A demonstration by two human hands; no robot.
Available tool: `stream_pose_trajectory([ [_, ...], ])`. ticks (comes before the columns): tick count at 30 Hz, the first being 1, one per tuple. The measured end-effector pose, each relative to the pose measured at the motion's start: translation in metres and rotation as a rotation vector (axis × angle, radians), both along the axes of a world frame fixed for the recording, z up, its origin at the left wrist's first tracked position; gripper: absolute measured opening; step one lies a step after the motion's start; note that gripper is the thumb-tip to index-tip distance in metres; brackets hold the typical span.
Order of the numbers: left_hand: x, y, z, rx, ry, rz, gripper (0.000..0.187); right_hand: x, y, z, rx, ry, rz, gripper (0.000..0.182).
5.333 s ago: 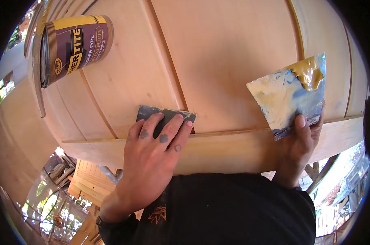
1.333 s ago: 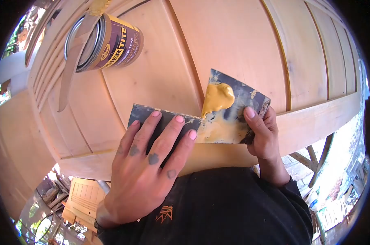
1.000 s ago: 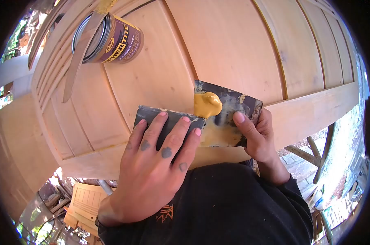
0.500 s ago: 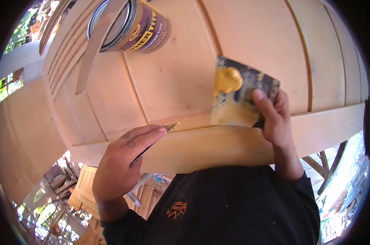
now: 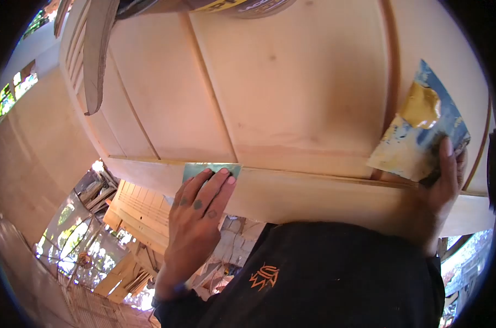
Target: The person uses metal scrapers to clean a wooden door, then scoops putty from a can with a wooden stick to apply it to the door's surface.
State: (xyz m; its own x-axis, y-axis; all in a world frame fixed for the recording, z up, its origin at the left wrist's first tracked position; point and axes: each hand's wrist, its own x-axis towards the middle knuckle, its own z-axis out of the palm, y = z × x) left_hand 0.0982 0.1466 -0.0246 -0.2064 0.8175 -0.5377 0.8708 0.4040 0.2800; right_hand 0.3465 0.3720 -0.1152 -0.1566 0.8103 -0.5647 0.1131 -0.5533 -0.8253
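My left hand (image 5: 201, 210) grips a thin, flat grey-green scraper (image 5: 192, 170), its fingers pressed on the face. The scraper lies against the seam along the near edge of the pale wooden panel (image 5: 292, 109). On the right, my right hand (image 5: 447, 175) holds a flat square board (image 5: 450, 117), thumb on top, over the panel. A lump of yellow paste (image 5: 421, 106) sits on the board's upper left part, with dried smears around it.
At the top edge, a can (image 5: 259, 7) is partly cut off by the frame. A wooden stick (image 5: 97, 60) reaches down beside it. Slatted wooden pieces (image 5: 144, 210) and scrap lie below, at the left.
My left hand has turned and laid the scraper flat at the panel's near edge. My right hand and the board have moved right. The view has shifted, with the can now higher.
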Motion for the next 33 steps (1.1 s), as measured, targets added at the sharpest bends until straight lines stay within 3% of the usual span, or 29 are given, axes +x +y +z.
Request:
stream_pose_trajectory([
  [13,-0.032,0.028,-0.011,-0.223,-0.361,0.0,0.053,0.028,0.004,-0.012,0.074,0.008,0.036,0.038],
  [23,-0.061,0.061,-0.007,-0.439,-0.606,-0.044,0.042,0.029,-0.004,-0.007,0.012,0.081,-0.003,0.037],
  [29,-0.053,0.069,0.001,-0.295,-0.505,0.162,0.037,0.023,-0.009,-0.003,-0.003,0.076,0.007,0.036],
  [33,-0.055,0.077,-0.007,-0.319,-0.526,0.035,0.037,0.021,-0.008,-0.005,-0.012,0.015,0.051,0.035],
])
